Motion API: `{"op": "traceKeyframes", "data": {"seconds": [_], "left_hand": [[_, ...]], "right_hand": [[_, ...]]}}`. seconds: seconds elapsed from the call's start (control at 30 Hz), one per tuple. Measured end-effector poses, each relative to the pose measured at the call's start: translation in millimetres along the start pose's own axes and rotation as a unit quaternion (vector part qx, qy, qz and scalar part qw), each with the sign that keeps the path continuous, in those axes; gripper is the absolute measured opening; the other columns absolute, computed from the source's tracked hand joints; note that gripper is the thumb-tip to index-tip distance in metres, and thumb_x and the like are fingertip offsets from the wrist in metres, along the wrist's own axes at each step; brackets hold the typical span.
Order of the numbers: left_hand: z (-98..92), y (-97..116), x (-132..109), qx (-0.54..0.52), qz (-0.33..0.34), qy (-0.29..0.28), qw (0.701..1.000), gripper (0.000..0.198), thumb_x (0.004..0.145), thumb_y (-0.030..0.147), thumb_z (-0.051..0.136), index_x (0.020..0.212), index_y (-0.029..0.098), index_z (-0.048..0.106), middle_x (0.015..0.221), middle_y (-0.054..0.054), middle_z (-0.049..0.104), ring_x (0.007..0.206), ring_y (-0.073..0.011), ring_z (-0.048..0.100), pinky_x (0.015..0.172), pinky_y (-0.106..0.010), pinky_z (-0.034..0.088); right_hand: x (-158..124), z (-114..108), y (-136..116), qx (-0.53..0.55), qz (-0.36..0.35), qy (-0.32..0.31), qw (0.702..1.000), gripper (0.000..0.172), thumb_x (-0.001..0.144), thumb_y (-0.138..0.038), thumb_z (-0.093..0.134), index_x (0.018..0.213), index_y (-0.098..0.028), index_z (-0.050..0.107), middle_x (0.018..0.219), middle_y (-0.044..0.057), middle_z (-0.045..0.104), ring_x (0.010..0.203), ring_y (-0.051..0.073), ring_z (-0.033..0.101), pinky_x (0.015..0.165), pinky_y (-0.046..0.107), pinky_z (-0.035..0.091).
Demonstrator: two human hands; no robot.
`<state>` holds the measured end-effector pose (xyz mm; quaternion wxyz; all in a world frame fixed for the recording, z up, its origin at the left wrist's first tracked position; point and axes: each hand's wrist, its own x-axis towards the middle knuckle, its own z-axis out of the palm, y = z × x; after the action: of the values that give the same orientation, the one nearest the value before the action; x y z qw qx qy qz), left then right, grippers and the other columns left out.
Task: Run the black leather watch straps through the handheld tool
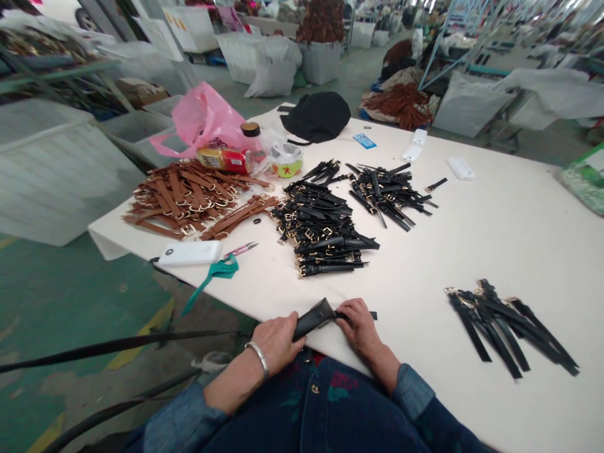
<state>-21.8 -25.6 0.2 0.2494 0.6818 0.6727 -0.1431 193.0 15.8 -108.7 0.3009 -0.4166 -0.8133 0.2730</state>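
Observation:
My left hand and my right hand both grip one short black strap at the near edge of the white table. The left hand, with a metal bangle on its wrist, closes round the strap's wider end. The right hand pinches the narrow end, whose tip pokes out to the right. Two piles of black buckled straps lie further in. A smaller bunch of black straps lies to my right.
A heap of brown buckled straps lies at the table's far left, with a white power bank and scissors near it. A pink plastic bag, a bottle and a black cap are further back. White bins stand left.

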Motion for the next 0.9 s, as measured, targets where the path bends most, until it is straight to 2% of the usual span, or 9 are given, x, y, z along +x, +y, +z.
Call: {"op": "traceKeyframes", "data": {"seconds": [0.1, 0.2, 0.4, 0.57, 0.73, 0.9], "left_hand": [[0.2, 9.8, 9.2, -0.004, -0.006, 0.001, 1.000, 0.033, 0.077, 0.046, 0.040, 0.096, 0.020, 0.049, 0.087, -0.008, 0.064, 0.083, -0.0235, 0.060, 0.069, -0.032, 0.044], [2.4, 7.2, 10.5, -0.004, -0.010, 0.002, 1.000, 0.032, 0.077, 0.045, 0.039, 0.096, 0.020, 0.049, 0.086, -0.008, 0.064, 0.081, -0.0229, 0.061, 0.067, -0.031, 0.044], [5.3, -9.8, -5.8, 0.018, -0.037, -0.006, 0.999, 0.032, 0.078, 0.046, 0.038, 0.095, 0.021, 0.048, 0.085, -0.008, 0.064, 0.079, -0.0220, 0.061, 0.065, -0.030, 0.043], [6.1, -4.1, -12.6, 0.043, -0.044, -0.015, 0.998, 0.033, 0.078, 0.046, 0.039, 0.097, 0.021, 0.047, 0.084, -0.007, 0.064, 0.079, -0.0225, 0.061, 0.066, -0.030, 0.044], [5.8, 1.4, -4.8, 0.028, -0.028, 0.001, 0.999, 0.033, 0.078, 0.047, 0.038, 0.095, 0.020, 0.048, 0.084, -0.008, 0.065, 0.079, -0.0233, 0.061, 0.065, -0.031, 0.044], [7.7, -7.3, 7.7, 0.003, -0.020, 0.018, 1.000, 0.033, 0.078, 0.046, 0.040, 0.095, 0.020, 0.049, 0.085, -0.008, 0.065, 0.078, -0.0218, 0.061, 0.064, -0.029, 0.044]], "right_hand": [[-1.0, 0.2, 0.4, 0.005, 0.014, 0.013, 1.000, 0.020, 0.078, -0.021, 0.057, 0.098, -0.020, 0.057, 0.090, 0.008, 0.056, 0.089, 0.023, 0.047, 0.077, 0.041, 0.042], [-0.7, -2.2, -0.9, 0.016, 0.016, 0.009, 1.000, 0.021, 0.077, -0.021, 0.058, 0.098, -0.020, 0.056, 0.092, 0.008, 0.056, 0.090, 0.024, 0.047, 0.078, 0.041, 0.042], [-0.2, -7.2, -0.9, 0.037, 0.000, -0.012, 0.999, 0.020, 0.077, -0.016, 0.055, 0.096, -0.020, 0.057, 0.093, 0.007, 0.055, 0.091, 0.022, 0.046, 0.080, 0.039, 0.041], [-2.0, -6.2, 0.6, 0.034, -0.001, -0.007, 0.999, 0.023, 0.075, -0.014, 0.055, 0.097, -0.020, 0.058, 0.093, 0.007, 0.055, 0.092, 0.022, 0.046, 0.080, 0.039, 0.041], [-2.1, -4.2, -0.8, 0.026, 0.005, 0.007, 1.000, 0.023, 0.075, -0.014, 0.053, 0.097, -0.021, 0.059, 0.091, 0.007, 0.054, 0.090, 0.023, 0.045, 0.077, 0.039, 0.042], [-2.9, -1.4, -4.7, -0.003, 0.023, 0.015, 1.000, 0.021, 0.076, -0.016, 0.055, 0.095, -0.021, 0.060, 0.087, 0.007, 0.052, 0.087, 0.022, 0.045, 0.075, 0.038, 0.041]]}}
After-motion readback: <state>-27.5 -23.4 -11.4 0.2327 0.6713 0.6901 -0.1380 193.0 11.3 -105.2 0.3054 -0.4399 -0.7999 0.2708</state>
